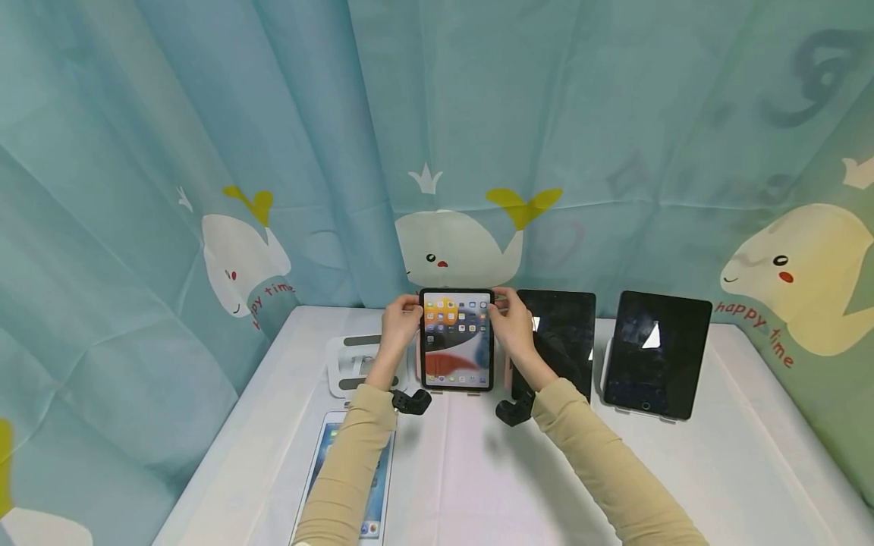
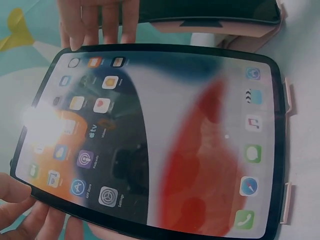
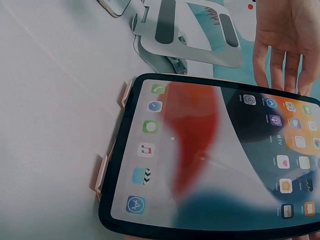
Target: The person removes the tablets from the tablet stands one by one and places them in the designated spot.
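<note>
Left hand and right hand in a pinch at opposite side edges of lit tablet, close to its top corners: thumbs at front, fingers largely hidden behind. Right hand nearly cut off at lower right of right wrist view. Nearest in head view: beige sleeves. Under left sleeve, white tablet on table, partly covered and cropped by bottom border. Farther back, between both hands: lit tablet, tilted upright at pink stand, with only lower tabs plainly visible; full seating not determinable. Upper icons partly washed out by glare in left wrist view. To the left, pale stand, partly covered by left forearm in head view. To the right, black tablet, partly behind right forearm; farther right, tablet with round button, support mostly concealed. Behind all: whale-print curtain, lettering partly lost in folds.
</note>
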A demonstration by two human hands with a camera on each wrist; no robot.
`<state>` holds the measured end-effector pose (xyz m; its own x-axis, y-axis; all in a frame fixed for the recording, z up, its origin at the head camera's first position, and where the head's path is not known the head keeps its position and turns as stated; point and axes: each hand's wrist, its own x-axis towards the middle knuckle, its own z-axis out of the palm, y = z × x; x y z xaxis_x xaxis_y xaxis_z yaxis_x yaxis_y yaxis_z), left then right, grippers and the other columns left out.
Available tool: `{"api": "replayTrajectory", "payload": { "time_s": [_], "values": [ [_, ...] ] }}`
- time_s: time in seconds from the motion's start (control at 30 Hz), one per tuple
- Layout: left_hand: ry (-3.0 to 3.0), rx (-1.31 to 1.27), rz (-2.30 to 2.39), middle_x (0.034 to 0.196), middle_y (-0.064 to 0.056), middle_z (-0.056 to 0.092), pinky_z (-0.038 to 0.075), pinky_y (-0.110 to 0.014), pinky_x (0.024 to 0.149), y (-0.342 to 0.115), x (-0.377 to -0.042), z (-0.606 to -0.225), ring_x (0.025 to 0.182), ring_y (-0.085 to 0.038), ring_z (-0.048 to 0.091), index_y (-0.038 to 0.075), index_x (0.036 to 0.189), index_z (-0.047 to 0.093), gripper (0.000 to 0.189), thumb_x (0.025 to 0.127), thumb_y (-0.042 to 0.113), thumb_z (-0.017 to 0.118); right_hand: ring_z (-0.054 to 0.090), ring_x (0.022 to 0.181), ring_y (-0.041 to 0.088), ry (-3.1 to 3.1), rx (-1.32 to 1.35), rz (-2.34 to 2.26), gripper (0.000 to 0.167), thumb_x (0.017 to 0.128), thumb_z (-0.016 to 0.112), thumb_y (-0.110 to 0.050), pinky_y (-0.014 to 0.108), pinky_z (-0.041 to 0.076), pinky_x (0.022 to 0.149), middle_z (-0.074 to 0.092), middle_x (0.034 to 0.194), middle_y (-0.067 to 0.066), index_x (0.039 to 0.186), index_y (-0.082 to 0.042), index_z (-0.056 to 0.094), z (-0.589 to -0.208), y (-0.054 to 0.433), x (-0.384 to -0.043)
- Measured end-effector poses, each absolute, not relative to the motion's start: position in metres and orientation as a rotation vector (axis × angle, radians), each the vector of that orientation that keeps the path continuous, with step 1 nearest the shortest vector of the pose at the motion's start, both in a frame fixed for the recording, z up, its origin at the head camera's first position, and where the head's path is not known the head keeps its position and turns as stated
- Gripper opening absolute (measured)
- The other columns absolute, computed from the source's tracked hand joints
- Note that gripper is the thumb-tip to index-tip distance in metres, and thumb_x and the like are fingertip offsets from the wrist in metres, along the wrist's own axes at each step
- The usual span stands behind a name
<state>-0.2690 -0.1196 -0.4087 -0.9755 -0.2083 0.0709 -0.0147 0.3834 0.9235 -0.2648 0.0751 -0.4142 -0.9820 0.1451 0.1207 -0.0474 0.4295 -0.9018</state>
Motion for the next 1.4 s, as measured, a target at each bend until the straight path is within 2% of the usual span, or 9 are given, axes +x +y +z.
{"api": "replayTrajectory", "payload": {
  "time_s": [0.43,0.7,1.0,1.23,1.4],
  "values": [
    [-2.427,0.193,-1.692,0.108,-0.022,0.062,0.056,-0.038,0.078,-0.117,-0.267,-0.413,0.098,-0.033,0.063,-0.003,0.115,0.062,0.023,0.094,0.005,0.056,0.062,0.101,0.033,-2.477,-0.105,1.564,0.029,0.099,0.051,-0.016,0.045,0.051,0.08,0.063,0.115,0.019,0.127,-0.01,0.055,-0.417,0.077,-0.264],
    [-2.4,0.195,-1.731,0.105,-0.02,0.061,0.056,-0.035,0.076,-0.118,-0.267,-0.417,0.092,-0.028,0.063,-0.002,0.112,0.062,0.021,0.094,0.007,0.057,0.061,0.096,0.03,-2.469,-0.113,1.554,0.026,0.099,0.051,-0.016,0.039,0.049,0.074,0.063,0.109,0.017,0.123,-0.009,0.056,-0.417,0.078,-0.26],
    [-2.343,0.196,-1.777,0.105,-0.019,0.061,0.055,-0.035,0.076,-0.121,-0.267,-0.416,0.093,-0.027,0.061,-0.001,0.113,0.062,0.021,0.095,0.008,0.058,0.06,0.097,0.03,-2.453,-0.082,1.569,0.025,0.099,0.051,-0.014,0.04,0.05,0.075,0.062,0.11,0.017,0.122,-0.008,0.057,-0.413,0.077,-0.26],
    [-2.321,0.194,-1.762,0.1,-0.017,0.062,0.053,-0.028,0.07,-0.12,-0.262,-0.414,0.085,-0.02,0.061,0.0,0.108,0.063,0.017,0.094,0.008,0.058,0.06,0.095,0.03,-2.442,-0.086,1.58,0.023,0.098,0.052,-0.013,0.037,0.05,0.073,0.063,0.109,0.017,0.12,-0.008,0.057,-0.411,0.077,-0.258],
    [-2.319,0.195,-1.756,0.1,-0.016,0.061,0.054,-0.033,0.072,-0.12,-0.259,-0.413,0.083,-0.019,0.059,0.0,0.107,0.063,0.016,0.094,0.008,0.058,0.059,0.093,0.029,-2.428,-0.063,1.598,0.022,0.098,0.053,-0.012,0.036,0.051,0.073,0.063,0.109,0.017,0.119,-0.008,0.058,-0.411,0.078,-0.255]
  ]
}}
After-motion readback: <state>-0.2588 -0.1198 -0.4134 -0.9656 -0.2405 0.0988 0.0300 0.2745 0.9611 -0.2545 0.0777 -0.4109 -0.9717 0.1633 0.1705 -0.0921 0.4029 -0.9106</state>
